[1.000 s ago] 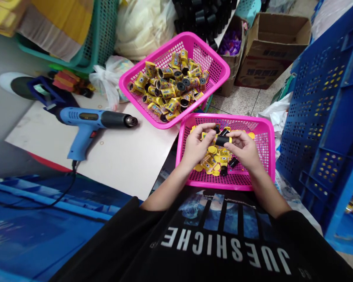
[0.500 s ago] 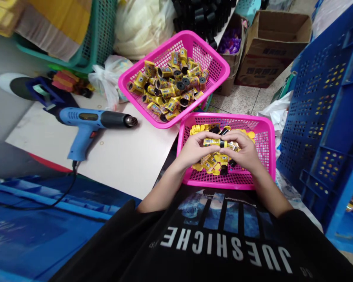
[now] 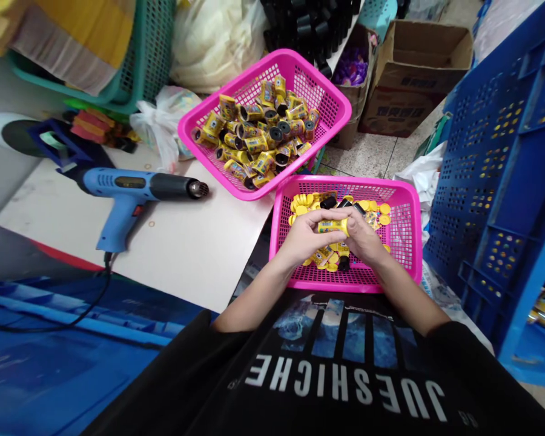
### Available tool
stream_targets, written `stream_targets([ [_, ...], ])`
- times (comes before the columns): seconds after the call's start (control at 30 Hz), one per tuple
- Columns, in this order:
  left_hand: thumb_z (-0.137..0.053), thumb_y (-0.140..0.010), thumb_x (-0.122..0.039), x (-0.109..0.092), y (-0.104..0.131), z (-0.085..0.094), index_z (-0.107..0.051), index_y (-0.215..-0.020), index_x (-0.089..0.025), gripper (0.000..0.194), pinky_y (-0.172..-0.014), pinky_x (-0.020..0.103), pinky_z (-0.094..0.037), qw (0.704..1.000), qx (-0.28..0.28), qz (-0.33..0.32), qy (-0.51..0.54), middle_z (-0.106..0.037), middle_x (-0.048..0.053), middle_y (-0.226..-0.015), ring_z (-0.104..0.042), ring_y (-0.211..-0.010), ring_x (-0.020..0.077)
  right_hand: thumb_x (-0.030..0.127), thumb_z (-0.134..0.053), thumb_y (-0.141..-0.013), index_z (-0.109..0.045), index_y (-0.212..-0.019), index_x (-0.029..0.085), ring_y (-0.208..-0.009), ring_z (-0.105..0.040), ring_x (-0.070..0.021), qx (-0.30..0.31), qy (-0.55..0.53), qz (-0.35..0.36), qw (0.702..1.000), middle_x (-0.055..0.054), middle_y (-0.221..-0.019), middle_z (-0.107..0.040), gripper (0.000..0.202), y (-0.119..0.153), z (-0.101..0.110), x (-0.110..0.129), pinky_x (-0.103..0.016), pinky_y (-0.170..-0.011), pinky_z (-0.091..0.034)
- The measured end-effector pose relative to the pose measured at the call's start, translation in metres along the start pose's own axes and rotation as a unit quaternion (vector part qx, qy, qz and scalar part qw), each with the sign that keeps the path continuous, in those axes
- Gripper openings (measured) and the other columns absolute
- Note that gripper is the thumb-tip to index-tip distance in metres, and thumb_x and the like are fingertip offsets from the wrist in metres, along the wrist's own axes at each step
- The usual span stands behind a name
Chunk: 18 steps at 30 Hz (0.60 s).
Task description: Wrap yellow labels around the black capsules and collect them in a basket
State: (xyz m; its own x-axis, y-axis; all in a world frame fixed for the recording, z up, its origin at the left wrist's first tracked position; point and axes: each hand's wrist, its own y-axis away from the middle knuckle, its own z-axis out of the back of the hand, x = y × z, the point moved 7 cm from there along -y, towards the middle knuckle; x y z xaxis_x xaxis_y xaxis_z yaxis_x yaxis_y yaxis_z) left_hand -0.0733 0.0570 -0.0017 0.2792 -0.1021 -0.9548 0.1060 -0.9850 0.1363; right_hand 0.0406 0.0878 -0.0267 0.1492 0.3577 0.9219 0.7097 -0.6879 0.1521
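Note:
Over the nearer pink basket (image 3: 413, 242), a small yellow labelled canister (image 3: 329, 226) lies sideways between my two hands. My left hand (image 3: 305, 236) is closed round its body, fingers on the far side and thumb on the near side. At the other end, my right hand (image 3: 366, 238) grips the yellow cap end with its fingertips. Beneath my hands the basket holds loose yellow caps (image 3: 304, 200), more labelled canisters and several black pieces (image 3: 328, 202). My hands hide part of this pile.
A second pink basket (image 3: 194, 128), full of yellow canisters with dark open ends, stands beyond. A blue heat gun (image 3: 122, 188) lies on the white tabletop (image 3: 191, 254) at left. Blue crates (image 3: 490, 181) rise at right. Cardboard boxes (image 3: 395, 91) stand on the floor behind.
The canister's black band no longer shows; its yellow end now faces my right hand. The right fingers have moved closer to the left hand. The whole view has shifted slightly.

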Motion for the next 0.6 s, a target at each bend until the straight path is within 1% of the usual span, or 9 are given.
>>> stream_targets([
  [0.17,-0.095,-0.061,-0.034,0.008,0.002,0.004,-0.082,-0.098,-0.024,0.041,-0.088,0.034,-0.057,1.000,-0.005,0.001,0.002,-0.080,0.005,-0.105,-0.074,-0.095,0.0195,0.070,-0.057,-0.092,-0.062,-0.117,0.028,-0.124,-0.061,-0.0223,0.011,0.044,0.021,0.999,-0.005,-0.126,-0.065,0.050,-0.001,0.003,0.002,-0.040,-0.111,-0.047],
  [0.23,-0.095,-0.061,-0.035,0.011,0.004,0.003,-0.081,-0.099,-0.024,0.042,-0.085,0.033,-0.058,1.000,0.002,0.009,0.006,-0.079,0.005,-0.104,-0.074,-0.092,0.0191,0.069,-0.057,-0.092,-0.062,-0.117,0.028,-0.124,-0.060,-0.0218,0.026,0.060,0.031,0.997,-0.005,-0.126,-0.065,0.049,0.000,0.003,0.005,-0.040,-0.113,-0.045],
  [0.3,-0.095,-0.061,-0.036,0.010,0.005,0.001,-0.081,-0.098,-0.023,0.042,-0.084,0.032,-0.058,1.000,0.017,0.005,0.010,-0.079,0.005,-0.103,-0.073,-0.093,0.0194,0.069,-0.058,-0.092,-0.062,-0.116,0.028,-0.122,-0.060,-0.0211,0.044,0.075,0.046,0.995,-0.004,-0.125,-0.065,0.048,0.000,0.003,0.012,-0.039,-0.112,-0.045],
  [0.4,-0.095,-0.063,-0.037,0.001,0.008,-0.004,-0.080,-0.097,-0.023,0.039,-0.085,0.032,-0.058,0.998,0.056,-0.018,0.014,-0.078,0.006,-0.105,-0.073,-0.098,0.0204,0.070,-0.066,-0.086,-0.063,-0.114,0.028,-0.116,-0.063,-0.0215,0.073,0.094,0.056,0.991,-0.005,-0.119,-0.066,0.051,0.000,0.002,0.025,-0.038,-0.105,-0.050],
  [0.47,-0.092,-0.068,-0.039,-0.007,0.009,-0.009,-0.079,-0.100,-0.025,0.037,-0.084,0.032,-0.058,0.995,0.087,-0.037,0.017,-0.078,0.005,-0.106,-0.073,-0.098,0.0202,0.071,-0.072,-0.080,-0.062,-0.116,0.029,-0.115,-0.064,-0.0224,0.072,0.098,0.051,0.991,-0.005,-0.119,-0.067,0.056,-0.001,0.003,0.032,-0.039,-0.103,-0.052],
  [0.53,-0.090,-0.072,-0.039,-0.016,0.009,-0.011,-0.079,-0.100,-0.026,0.032,-0.086,0.033,-0.058,0.993,0.100,-0.057,0.009,-0.078,0.005,-0.104,-0.073,-0.098,0.0199,0.070,-0.071,-0.081,-0.060,-0.124,0.030,-0.121,-0.063,-0.0229,0.057,0.094,0.053,0.993,-0.006,-0.126,-0.067,0.059,-0.001,0.005,0.038,-0.040,-0.107,-0.051],
  [0.6,-0.091,-0.070,-0.039,-0.020,0.007,-0.011,-0.080,-0.098,-0.026,0.033,-0.087,0.034,-0.058,0.994,0.091,-0.066,-0.004,-0.078,0.005,-0.102,-0.073,-0.098,0.0203,0.069,-0.068,-0.085,-0.060,-0.128,0.031,-0.126,-0.061,-0.0233,0.055,0.092,0.057,0.993,-0.006,-0.131,-0.066,0.058,0.000,0.005,0.040,-0.042,-0.111,-0.049],
])
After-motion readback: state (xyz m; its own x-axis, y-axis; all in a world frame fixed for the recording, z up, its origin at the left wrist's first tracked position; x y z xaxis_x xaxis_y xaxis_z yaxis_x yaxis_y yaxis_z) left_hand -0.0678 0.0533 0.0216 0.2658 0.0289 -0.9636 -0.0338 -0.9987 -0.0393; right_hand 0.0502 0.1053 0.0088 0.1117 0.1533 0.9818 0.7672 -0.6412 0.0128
